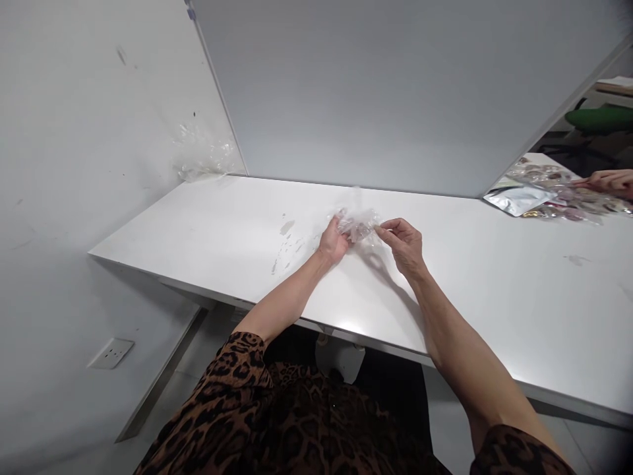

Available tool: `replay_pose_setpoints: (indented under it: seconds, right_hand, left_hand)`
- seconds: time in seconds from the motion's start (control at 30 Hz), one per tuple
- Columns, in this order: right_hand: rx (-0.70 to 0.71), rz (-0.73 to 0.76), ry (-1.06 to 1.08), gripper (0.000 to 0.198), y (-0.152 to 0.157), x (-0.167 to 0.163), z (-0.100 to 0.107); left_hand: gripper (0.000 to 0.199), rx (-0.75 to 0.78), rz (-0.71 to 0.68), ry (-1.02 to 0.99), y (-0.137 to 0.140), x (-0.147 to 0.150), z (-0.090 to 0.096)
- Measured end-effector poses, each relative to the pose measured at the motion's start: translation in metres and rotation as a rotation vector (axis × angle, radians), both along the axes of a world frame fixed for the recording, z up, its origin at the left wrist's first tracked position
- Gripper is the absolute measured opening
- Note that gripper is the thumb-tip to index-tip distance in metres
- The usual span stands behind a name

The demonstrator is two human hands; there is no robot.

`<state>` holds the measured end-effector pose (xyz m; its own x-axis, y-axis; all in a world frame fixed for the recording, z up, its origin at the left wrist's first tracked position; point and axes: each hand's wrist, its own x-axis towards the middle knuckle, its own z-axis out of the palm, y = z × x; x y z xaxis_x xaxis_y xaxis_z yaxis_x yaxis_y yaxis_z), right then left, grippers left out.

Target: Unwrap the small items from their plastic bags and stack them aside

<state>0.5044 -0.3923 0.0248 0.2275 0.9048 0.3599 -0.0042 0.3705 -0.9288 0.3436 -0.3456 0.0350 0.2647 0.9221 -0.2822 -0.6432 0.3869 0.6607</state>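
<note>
A crumpled bunch of clear plastic film (pixel 360 223), perhaps several small bags, is held just above the white table between both hands. My left hand (pixel 335 241) is closed round its left and lower side. At the right edge, the thumb and fingers of my right hand (pixel 403 244) pinch the film. Whether anything lies inside the plastic cannot be made out.
More crumpled clear plastic (pixel 205 155) sits at the table's back left corner by the wall. A grey divider (pixel 376 99) stands along the back. At the far right, beside a silver pouch (pixel 519 198) and several plastic packets, is another person's hand (pixel 610 181).
</note>
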Motion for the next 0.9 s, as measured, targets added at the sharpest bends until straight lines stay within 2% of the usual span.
replay_pose_setpoints:
  seconds: [0.07, 0.13, 0.3, 0.4, 0.47, 0.53, 0.6, 0.7, 0.83, 0.9]
  right_hand:
    - [-0.029, 0.012, 0.071, 0.031, 0.000, 0.000, 0.001]
    - [-0.059, 0.000, 0.164, 0.029, 0.003, 0.002, 0.000]
    - [-0.199, -0.103, 0.282, 0.038, 0.010, 0.011, -0.003]
    - [-0.120, -0.164, 0.086, 0.048, 0.008, 0.014, -0.001]
    - [-0.067, -0.123, -0.155, 0.062, 0.004, 0.014, -0.001]
    - [-0.079, -0.056, -0.328, 0.072, 0.002, 0.011, -0.002]
    - [-0.113, -0.040, -0.361, 0.065, 0.001, 0.009, -0.005]
    - [-0.137, -0.063, -0.226, 0.049, 0.005, 0.010, -0.010]
    - [-0.145, -0.140, 0.087, 0.056, 0.012, 0.015, -0.012]
    - [-0.143, -0.191, 0.171, 0.061, 0.013, 0.015, -0.012]
  left_hand:
    - [0.040, -0.087, 0.113, -0.132, 0.004, -0.005, 0.003]
    - [0.046, -0.133, 0.164, -0.221, 0.007, -0.010, 0.004]
    - [0.052, -0.139, 0.112, -0.187, 0.008, -0.014, 0.001]
    - [0.052, -0.106, 0.075, -0.088, 0.004, -0.012, 0.001]
    - [0.051, -0.058, 0.053, -0.017, 0.001, -0.010, 0.003]
    - [0.050, 0.010, 0.008, 0.040, -0.002, -0.010, 0.005]
    - [0.050, 0.074, -0.065, 0.075, -0.004, -0.010, 0.007]
    - [0.057, 0.098, -0.150, 0.079, -0.006, -0.011, 0.008]
    - [0.063, 0.104, -0.147, 0.036, -0.007, -0.011, 0.005]
    - [0.062, 0.137, -0.200, 0.087, -0.009, -0.009, 0.002]
